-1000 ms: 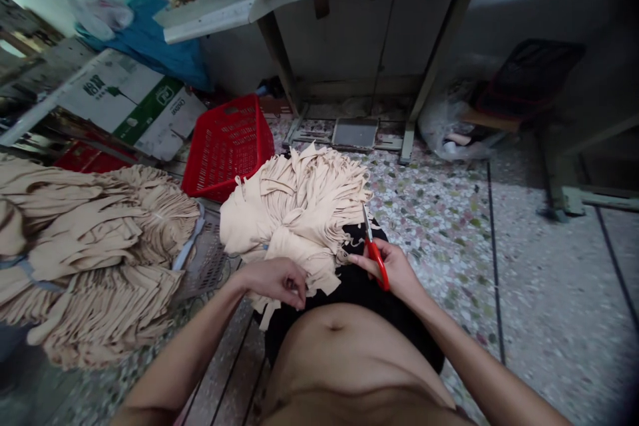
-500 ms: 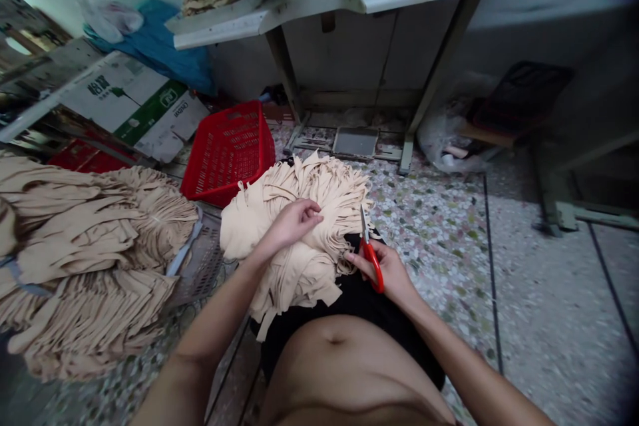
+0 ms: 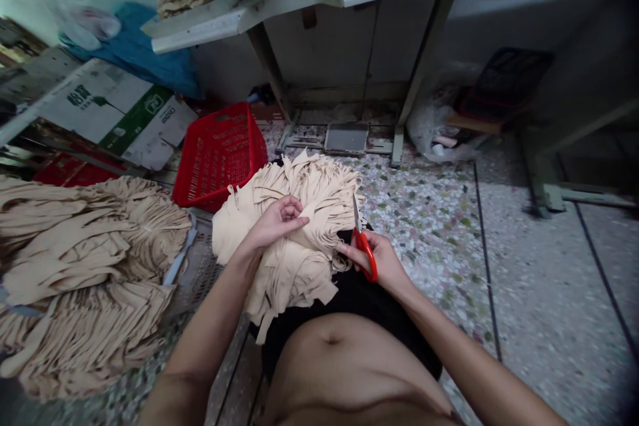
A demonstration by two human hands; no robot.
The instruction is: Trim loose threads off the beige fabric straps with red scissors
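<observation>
Carries a bulky bundle of beige cloth (image 3: 324, 176) on the black-clad lap (image 3: 359, 293), spilling over its far and left edges, fanned into narrow strips toward the right edge. Holds red-handled scissors (image 3: 361, 241) in the right hand (image 3: 383, 258), above the lap's right edge, with fingers wrapped about the handles and blades pointing away from the body beside the strip ends; cannot tell of any gap between the blades. Has the left hand (image 3: 279, 221) over the middle of the bundle, with fingers curled and thumb stretched out; cannot tell of any cloth pinched between.

Looks soft, limp and matt, so likely to fold without springing back, with little slip and nothing to break; probably light strip by strip, yet weighty and apt to sag as a whole. Best gripped singly by a loose end, or all together from beneath.

Has a red basket (image 3: 214, 153) just beyond the lap's far left corner, and a larger heap of like cloth (image 3: 90, 246) with a grey-blue tie (image 3: 180, 253) farther left.
</observation>
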